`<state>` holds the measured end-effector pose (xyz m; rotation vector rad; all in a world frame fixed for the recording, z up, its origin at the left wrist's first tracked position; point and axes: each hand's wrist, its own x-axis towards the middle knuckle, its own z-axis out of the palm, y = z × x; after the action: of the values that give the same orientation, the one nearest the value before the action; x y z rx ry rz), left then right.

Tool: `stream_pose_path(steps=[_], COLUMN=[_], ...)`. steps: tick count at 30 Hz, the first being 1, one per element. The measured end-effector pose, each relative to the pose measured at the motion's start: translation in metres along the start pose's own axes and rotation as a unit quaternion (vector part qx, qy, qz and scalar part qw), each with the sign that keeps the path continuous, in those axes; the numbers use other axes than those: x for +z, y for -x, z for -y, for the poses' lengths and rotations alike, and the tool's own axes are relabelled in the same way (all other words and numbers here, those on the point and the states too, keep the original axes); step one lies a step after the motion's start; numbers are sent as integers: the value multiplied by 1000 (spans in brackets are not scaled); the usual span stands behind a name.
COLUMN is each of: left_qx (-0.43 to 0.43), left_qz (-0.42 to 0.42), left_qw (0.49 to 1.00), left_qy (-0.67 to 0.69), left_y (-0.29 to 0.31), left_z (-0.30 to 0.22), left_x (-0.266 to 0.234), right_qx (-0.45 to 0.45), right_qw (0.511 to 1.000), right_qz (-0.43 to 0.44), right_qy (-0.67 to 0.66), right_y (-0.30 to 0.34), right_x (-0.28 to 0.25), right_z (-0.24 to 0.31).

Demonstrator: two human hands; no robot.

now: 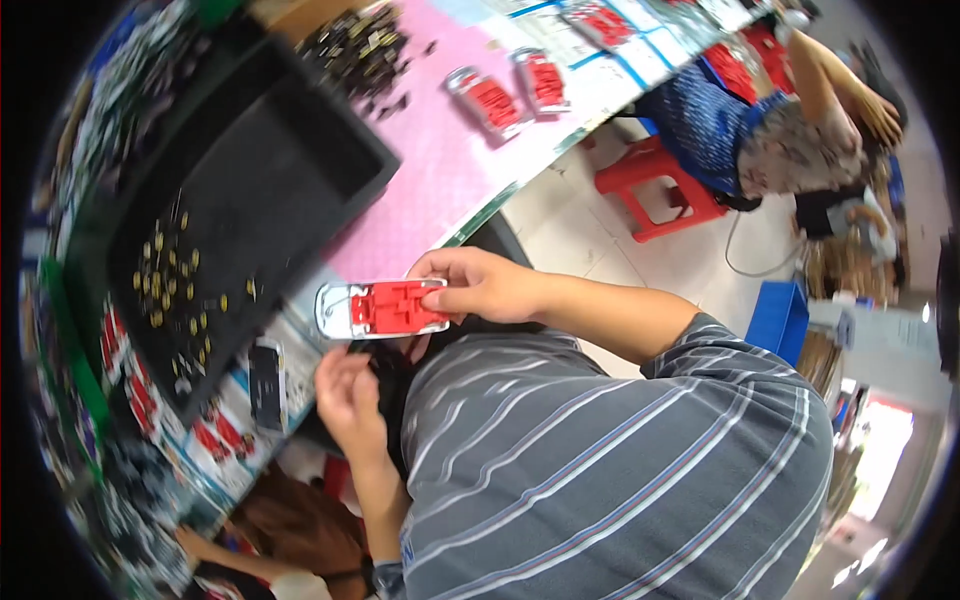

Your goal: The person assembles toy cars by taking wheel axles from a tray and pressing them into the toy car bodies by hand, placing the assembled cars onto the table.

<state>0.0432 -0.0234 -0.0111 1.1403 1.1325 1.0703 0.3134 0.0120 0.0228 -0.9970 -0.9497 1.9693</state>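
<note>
The left hand's (pixel 348 395) fingers curl loosely, whatever they hold hidden and blurred. The right hand's (pixel 480 285) fingers clench the end of a red and white flat part (pixel 380 308), held over the pink surface's (pixel 440 160) edge beside a black tray (pixel 250 190).

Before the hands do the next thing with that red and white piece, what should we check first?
1. Right hand grips the red and white piece by one end: ok.
2. Piece held level over the table edge: ok.
3. Left hand below the piece; whether it holds anything: cannot tell.
4. Black tray with small gold parts close by: ok.
5. Two like pieces lie on the pink mat, apart from the hands: ok.
</note>
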Motion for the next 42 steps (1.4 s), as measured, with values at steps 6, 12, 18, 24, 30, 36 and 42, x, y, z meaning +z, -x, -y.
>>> stream_pose_path(steps=[6, 12, 18, 24, 30, 36, 42], left_qx=[21, 220, 118, 54, 75, 100, 169], left_qz=[-162, -188, -130, -140, -149, -187, -143], left_qw=[979, 651, 701, 733, 751, 828, 870], left_qy=[-120, -702, -691, -664, -639, -520, -441], left_y=[5, 0, -3, -7, -12, 6, -10], left_z=[-36, -57, -39, -24, -26, -33, -33], left_x=[-49, -75, -91, -102, -99, -60, -9], right_qx=[-157, -305, -218, -273, -192, -275, -139], right_qw=[939, 766, 680, 759, 638, 658, 975], right_qz=[-306, -564, -695, -588, -743, -688, -152], right_qy=[17, -43, -83, -63, 62, 133, 89], right_y=[61, 124, 124, 111, 102, 79, 30], right_x=[-125, -340, -444, -475, -456, -268, -18], right_z=[51, 95, 113, 138, 119, 30, -57])
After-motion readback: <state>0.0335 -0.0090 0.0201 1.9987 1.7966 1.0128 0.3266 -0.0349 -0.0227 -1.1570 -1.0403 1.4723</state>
